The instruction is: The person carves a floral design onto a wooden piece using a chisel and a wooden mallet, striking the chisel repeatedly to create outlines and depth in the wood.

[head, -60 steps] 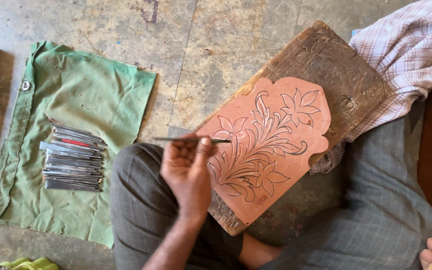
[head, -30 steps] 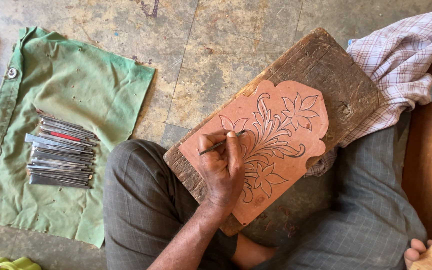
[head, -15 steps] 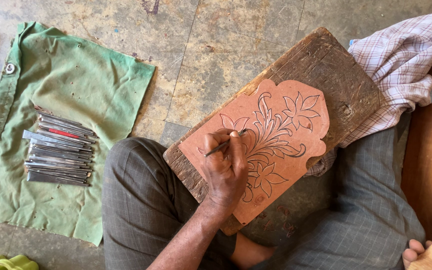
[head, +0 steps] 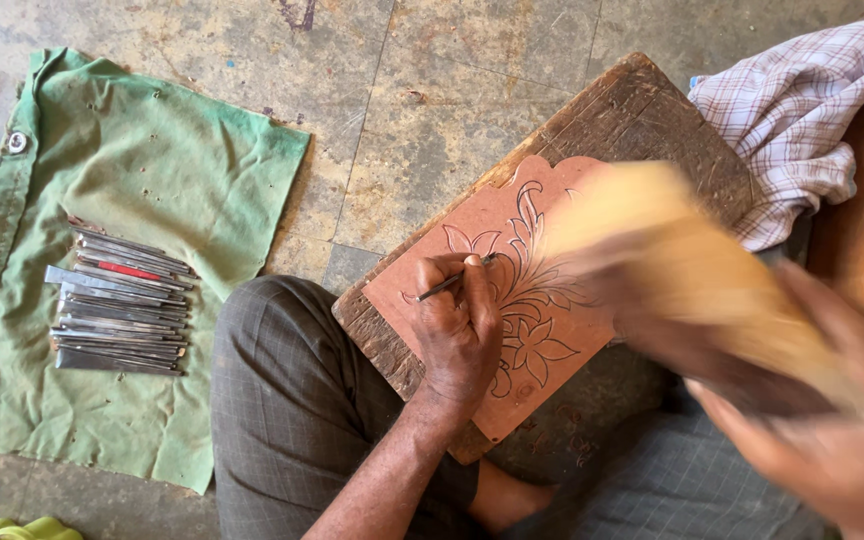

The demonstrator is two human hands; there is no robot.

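1. Two hands at work. Left hand (head: 457,325) pinches a thin chisel (head: 444,287), tip on the reddish carved panel (head: 512,300).
2. Right hand (head: 832,440), blurred, grip closed round a pale wooden mallet (head: 692,265) over the panel.
3. Panel lies on a worn wooden board (head: 642,110) across the lap. Flower and leaf outlines look cut; ground between them seems unworked, so I judge much is left.
4. Stone floor (head: 432,90); green cloth (head: 152,180) carrying a row of metal tools (head: 117,300); checked cloth (head: 802,100) beside the board.
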